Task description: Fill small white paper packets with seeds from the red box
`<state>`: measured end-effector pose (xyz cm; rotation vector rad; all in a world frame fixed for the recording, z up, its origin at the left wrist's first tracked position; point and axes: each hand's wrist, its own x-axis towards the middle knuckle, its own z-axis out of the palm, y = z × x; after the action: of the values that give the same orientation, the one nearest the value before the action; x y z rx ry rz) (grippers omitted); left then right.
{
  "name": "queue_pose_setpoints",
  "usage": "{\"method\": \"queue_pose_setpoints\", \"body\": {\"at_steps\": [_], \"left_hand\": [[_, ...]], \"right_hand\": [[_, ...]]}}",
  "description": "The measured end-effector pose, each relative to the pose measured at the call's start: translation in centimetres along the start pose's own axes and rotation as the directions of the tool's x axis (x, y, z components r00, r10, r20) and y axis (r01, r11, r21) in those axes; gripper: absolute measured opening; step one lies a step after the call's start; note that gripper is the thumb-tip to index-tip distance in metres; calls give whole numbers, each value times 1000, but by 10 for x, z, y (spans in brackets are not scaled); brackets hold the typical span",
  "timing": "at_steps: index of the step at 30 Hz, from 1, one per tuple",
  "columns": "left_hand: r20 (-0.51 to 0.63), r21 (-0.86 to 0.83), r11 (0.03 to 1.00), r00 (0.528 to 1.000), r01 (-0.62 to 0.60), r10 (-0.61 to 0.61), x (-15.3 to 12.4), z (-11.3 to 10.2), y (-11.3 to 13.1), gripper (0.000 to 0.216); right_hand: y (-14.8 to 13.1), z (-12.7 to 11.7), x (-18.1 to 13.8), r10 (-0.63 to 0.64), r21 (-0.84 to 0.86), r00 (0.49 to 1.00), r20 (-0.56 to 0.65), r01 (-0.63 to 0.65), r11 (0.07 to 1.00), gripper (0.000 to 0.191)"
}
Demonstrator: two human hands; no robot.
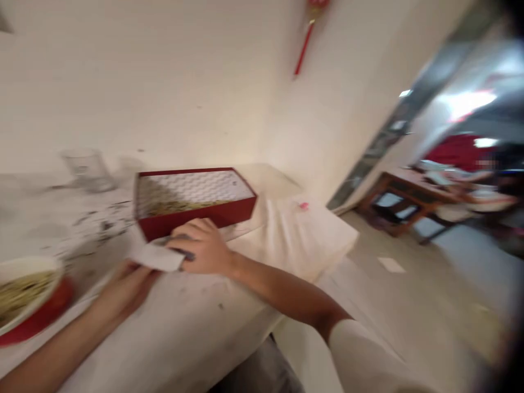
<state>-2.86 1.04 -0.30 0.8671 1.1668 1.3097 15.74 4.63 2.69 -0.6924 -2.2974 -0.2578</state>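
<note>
The picture is smeared by motion. My right hand [202, 246] rests on the white table [196, 322] just in front of a red open box [192, 199], fingers curled over a small dark thing and a white paper or cloth [158, 256]. My left hand [125, 289] holds the near end of that white piece, fingers closed on it. The box has a white patterned lining and some yellowish stuff inside.
A bowl of yellowish food [24, 295] on a red base sits at the left edge. Clear glasses [88, 169] stand by the wall. A red ornament [309, 33] hangs above. A wooden table [403, 199] with a person in red is at right.
</note>
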Motion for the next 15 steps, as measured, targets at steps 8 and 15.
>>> {"method": "queue_pose_setpoints", "body": {"at_steps": [8,15], "left_hand": [[289,-185,983,955,-19,73,-9,-9,2,32],[322,-193,981,943,-18,80,-19,-8,4,33]], "right_hand": [[-14,-3,-5,35,145,991,-131,-16,989,26],[-18,-7,-4,49,160,985,-164,-23,987,27]]}}
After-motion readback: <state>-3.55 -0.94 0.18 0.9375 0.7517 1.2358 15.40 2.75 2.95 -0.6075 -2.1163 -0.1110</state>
